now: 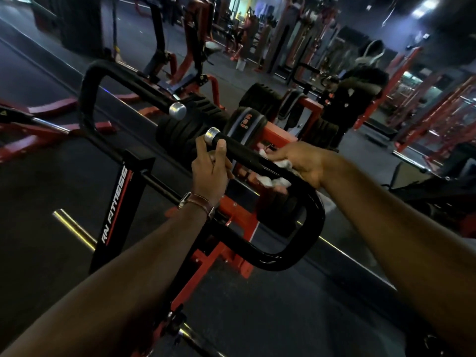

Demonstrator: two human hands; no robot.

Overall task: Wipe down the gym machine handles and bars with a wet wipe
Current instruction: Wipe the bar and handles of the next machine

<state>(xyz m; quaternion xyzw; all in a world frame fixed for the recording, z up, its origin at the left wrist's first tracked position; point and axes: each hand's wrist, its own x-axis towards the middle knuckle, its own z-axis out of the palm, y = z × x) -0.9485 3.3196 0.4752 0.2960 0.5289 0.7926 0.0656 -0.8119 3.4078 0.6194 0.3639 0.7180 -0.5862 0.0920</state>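
A black curved handle bar [313, 222] of a red and black gym machine loops in front of me and ends in a silver cap [211, 136]. My left hand [210, 171] grips the bar just below that cap; a watch with a brown strap sits on the wrist. My right hand [305, 164] is closed round the bar further down, pressing a crumpled white wet wipe [282, 164] against it. Part of the wipe shows under the bar. A second black handle [87, 99] with its own silver cap [177, 110] curves away on the left.
Black padded rollers [190, 130] and the red frame [231, 256] lie under the handles. The upright post [116, 210] marked with white lettering stands to the left. A person in a dark hooded jacket [360, 86] stands at the back right among more red machines.
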